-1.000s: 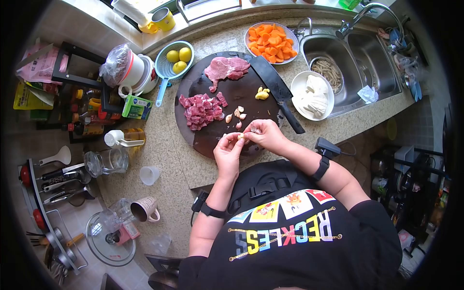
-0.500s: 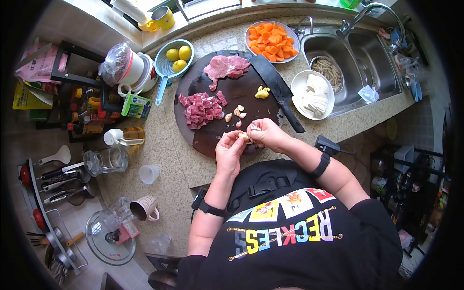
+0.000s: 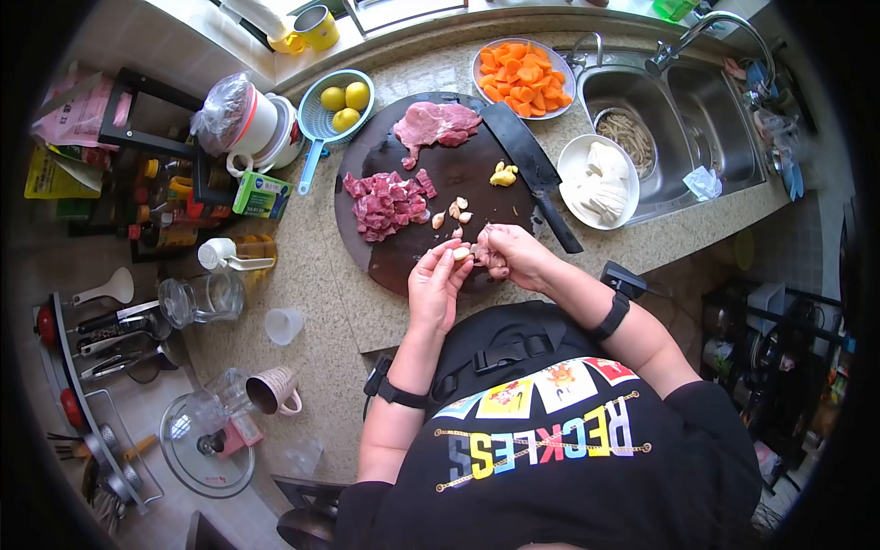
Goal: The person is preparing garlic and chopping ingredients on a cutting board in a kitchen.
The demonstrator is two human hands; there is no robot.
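Note:
Between the fingertips of my left hand (image 3: 434, 286) is a pale garlic clove (image 3: 461, 253). My right hand (image 3: 515, 257) is curled closed right beside it, with bits of garlic skin at its fingers. Both hands are over the near edge of a round dark cutting board (image 3: 403, 265). Just beyond them lie several loose garlic cloves (image 3: 461, 203). Cut meat chunks (image 3: 385, 204) are heaped on the left of the board, and a larger slab of meat (image 3: 438, 125) lies at the back. A piece of ginger (image 3: 503, 174) sits near a black cleaver (image 3: 521, 147), which rests along the right side.
Right of the board stand a plate of carrot pieces (image 3: 524, 81), a bowl with white food (image 3: 599, 181) and the double sink (image 3: 647, 197). To the left are a blue strainer (image 3: 317, 117) with yellow fruit, a plastic cup (image 3: 283, 326), a mug (image 3: 274, 391) and a glass lid (image 3: 188, 467).
My right hand has turned and drawn slightly away from the clove, its fingers curled more. The clove in my left hand shows more plainly. The view has shifted slightly.

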